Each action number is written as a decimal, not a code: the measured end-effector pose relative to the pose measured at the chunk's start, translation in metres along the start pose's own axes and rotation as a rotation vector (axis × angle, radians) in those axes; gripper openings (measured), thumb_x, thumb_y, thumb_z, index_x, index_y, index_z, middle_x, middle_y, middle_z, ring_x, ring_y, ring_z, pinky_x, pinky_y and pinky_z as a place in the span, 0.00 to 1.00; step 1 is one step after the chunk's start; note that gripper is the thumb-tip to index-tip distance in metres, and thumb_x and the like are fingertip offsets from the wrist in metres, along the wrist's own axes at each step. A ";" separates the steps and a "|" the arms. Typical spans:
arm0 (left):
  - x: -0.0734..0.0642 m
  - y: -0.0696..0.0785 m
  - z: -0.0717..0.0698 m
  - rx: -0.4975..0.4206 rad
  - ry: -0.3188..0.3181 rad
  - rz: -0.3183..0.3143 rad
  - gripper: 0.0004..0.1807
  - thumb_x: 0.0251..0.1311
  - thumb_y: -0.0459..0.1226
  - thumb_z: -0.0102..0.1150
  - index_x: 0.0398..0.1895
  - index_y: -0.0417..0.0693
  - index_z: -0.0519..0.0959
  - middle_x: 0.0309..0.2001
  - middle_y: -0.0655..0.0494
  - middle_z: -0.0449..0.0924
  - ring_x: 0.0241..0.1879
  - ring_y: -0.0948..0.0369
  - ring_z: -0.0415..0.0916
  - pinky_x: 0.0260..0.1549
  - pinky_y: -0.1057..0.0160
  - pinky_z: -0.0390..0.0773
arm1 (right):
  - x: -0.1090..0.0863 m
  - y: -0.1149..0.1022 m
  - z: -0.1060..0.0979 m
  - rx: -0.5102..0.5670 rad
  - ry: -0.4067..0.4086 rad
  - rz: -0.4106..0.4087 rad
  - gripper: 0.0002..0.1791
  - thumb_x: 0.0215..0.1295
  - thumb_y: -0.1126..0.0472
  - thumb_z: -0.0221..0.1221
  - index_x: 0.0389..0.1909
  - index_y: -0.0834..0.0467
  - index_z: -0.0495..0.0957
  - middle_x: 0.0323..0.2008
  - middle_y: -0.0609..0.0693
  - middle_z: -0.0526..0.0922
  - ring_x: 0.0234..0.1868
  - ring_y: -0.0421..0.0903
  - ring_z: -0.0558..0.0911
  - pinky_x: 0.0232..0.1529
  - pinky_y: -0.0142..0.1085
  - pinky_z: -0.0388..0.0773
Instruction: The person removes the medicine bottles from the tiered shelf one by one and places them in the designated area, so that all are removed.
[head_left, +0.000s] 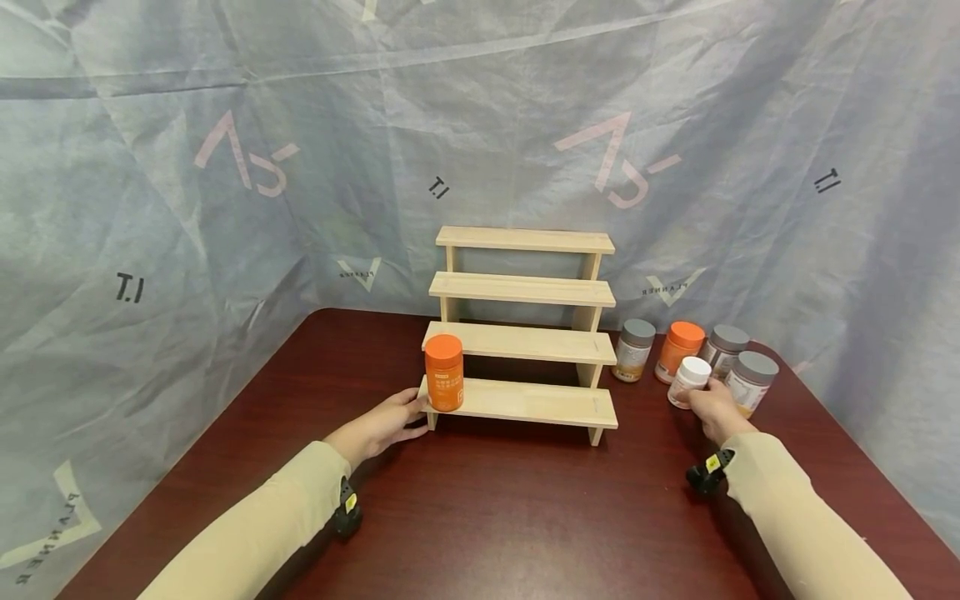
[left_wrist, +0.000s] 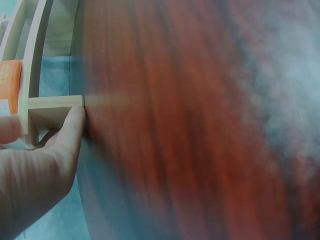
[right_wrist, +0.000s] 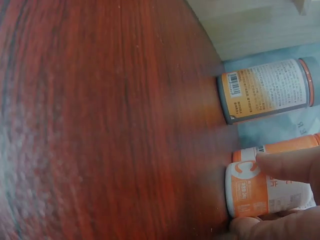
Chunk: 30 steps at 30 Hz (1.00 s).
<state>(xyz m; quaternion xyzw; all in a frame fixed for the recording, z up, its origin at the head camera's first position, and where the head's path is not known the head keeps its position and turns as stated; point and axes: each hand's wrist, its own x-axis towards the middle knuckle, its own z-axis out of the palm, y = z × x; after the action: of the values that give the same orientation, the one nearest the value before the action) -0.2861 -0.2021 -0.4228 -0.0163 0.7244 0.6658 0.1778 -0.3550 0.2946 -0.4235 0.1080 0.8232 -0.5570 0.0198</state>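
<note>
A stepped wooden shelf [head_left: 517, 398] stands on the table. At the left end of its lowest step my left hand [head_left: 386, 421] grips the wood, one finger along the side support [left_wrist: 56, 102] and the thumb near the top face. An orange bottle [head_left: 445, 375] stands upright on that step, beside the hand. Over on the right, my right hand [head_left: 716, 408] pinches a small white-capped bottle [head_left: 688, 383] between thumb and fingers. Its orange and white label [right_wrist: 250, 187] shows in the right wrist view, where the base looks close to the tabletop; whether they touch I cannot tell.
Around the right hand stand a grey-capped bottle [head_left: 634, 354], an orange-capped bottle [head_left: 680, 350], another grey-capped bottle [head_left: 726, 346] and a wider grey-capped jar [head_left: 750, 383]. A grey printed cloth [head_left: 510, 108] hangs behind the dark red table [head_left: 510, 517].
</note>
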 end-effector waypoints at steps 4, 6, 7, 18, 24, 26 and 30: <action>0.000 0.000 0.000 0.003 0.004 0.002 0.27 0.77 0.38 0.38 0.74 0.39 0.51 0.71 0.35 0.57 0.71 0.41 0.55 0.65 0.46 0.70 | -0.001 -0.001 0.001 -0.017 0.007 -0.013 0.38 0.65 0.68 0.51 0.70 0.77 0.43 0.68 0.74 0.52 0.67 0.65 0.57 0.73 0.55 0.55; 0.000 0.001 0.000 0.003 0.006 0.003 0.27 0.77 0.38 0.37 0.74 0.39 0.51 0.71 0.35 0.56 0.72 0.41 0.55 0.65 0.46 0.70 | -0.002 -0.001 0.002 -0.032 0.017 -0.020 0.38 0.65 0.68 0.52 0.70 0.78 0.44 0.67 0.75 0.53 0.66 0.65 0.58 0.72 0.55 0.56; 0.000 0.001 0.000 0.004 0.006 0.003 0.27 0.77 0.38 0.37 0.74 0.39 0.51 0.71 0.35 0.56 0.72 0.41 0.55 0.65 0.46 0.70 | -0.002 -0.001 0.002 -0.043 0.022 -0.022 0.38 0.65 0.67 0.52 0.69 0.78 0.45 0.67 0.75 0.54 0.65 0.66 0.58 0.71 0.56 0.57; -0.001 0.001 0.002 0.009 0.006 0.000 0.27 0.77 0.38 0.38 0.74 0.39 0.51 0.72 0.35 0.56 0.72 0.41 0.55 0.65 0.47 0.70 | -0.003 0.002 -0.001 -0.083 0.006 -0.030 0.39 0.67 0.64 0.52 0.69 0.78 0.44 0.67 0.75 0.54 0.65 0.66 0.58 0.71 0.56 0.57; -0.002 0.000 0.002 0.015 0.007 -0.005 0.27 0.77 0.38 0.38 0.74 0.39 0.51 0.71 0.35 0.56 0.71 0.41 0.55 0.64 0.47 0.71 | -0.006 0.002 -0.002 -0.044 0.015 -0.017 0.40 0.67 0.64 0.53 0.70 0.78 0.43 0.68 0.75 0.53 0.65 0.65 0.59 0.70 0.54 0.60; -0.003 0.000 0.001 0.018 0.002 -0.003 0.27 0.77 0.38 0.38 0.74 0.39 0.51 0.72 0.35 0.56 0.72 0.41 0.55 0.64 0.47 0.70 | -0.007 0.001 -0.002 -0.036 0.046 -0.024 0.39 0.67 0.64 0.54 0.70 0.78 0.46 0.68 0.74 0.56 0.64 0.63 0.62 0.65 0.48 0.67; -0.003 0.001 0.000 0.015 -0.006 0.005 0.27 0.77 0.38 0.37 0.74 0.39 0.51 0.72 0.35 0.56 0.72 0.41 0.54 0.65 0.46 0.70 | -0.009 -0.003 -0.001 -0.030 0.118 -0.042 0.38 0.67 0.62 0.56 0.70 0.75 0.51 0.68 0.71 0.61 0.64 0.59 0.66 0.56 0.37 0.71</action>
<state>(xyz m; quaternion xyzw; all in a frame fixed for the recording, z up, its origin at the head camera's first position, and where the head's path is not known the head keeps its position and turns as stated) -0.2834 -0.2029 -0.4211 -0.0112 0.7289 0.6607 0.1787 -0.3470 0.2927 -0.4193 0.1231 0.8333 -0.5376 -0.0387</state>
